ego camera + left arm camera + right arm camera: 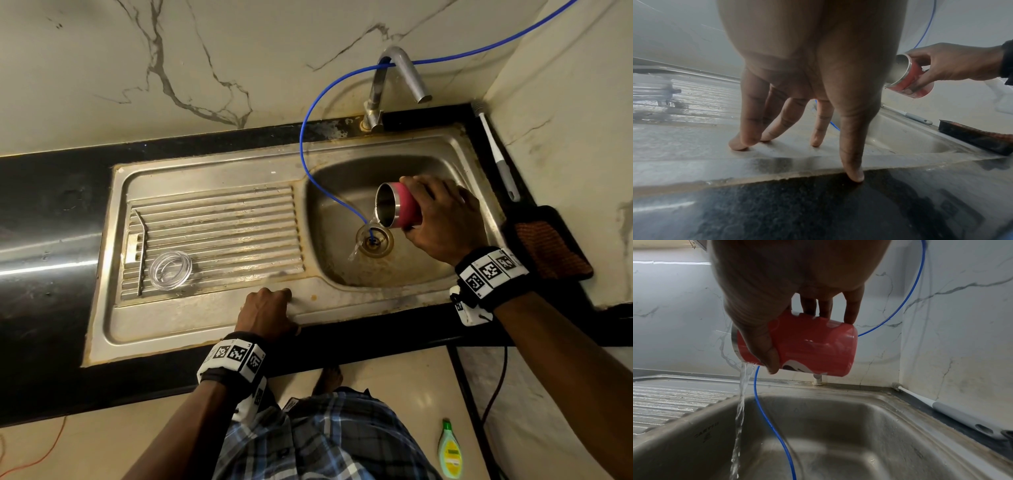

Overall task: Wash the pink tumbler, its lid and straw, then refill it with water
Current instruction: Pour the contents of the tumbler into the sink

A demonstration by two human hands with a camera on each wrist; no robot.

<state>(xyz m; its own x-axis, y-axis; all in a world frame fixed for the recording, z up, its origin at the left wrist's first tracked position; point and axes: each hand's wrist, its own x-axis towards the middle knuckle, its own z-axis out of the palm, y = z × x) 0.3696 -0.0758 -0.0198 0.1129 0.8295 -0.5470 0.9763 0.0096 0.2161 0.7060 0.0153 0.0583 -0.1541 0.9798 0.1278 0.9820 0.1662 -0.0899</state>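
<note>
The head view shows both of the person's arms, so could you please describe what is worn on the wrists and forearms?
Both forearms are bare, with no sleeves reaching them. Each wrist carries a black band edged with white panels printed with square black-and-white coded markers; the left wrist's band looks the same. A small white device hangs under each band, and a thin dark cable shows beside the right one. No gloves or rings are visible.

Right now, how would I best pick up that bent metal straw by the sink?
Pinch the metal straw around the middle of its long straight part, coming from above. It lies flat on the ridged draining board, with the clear lid close on its right, so probably keep your fingers toward its left.
</note>
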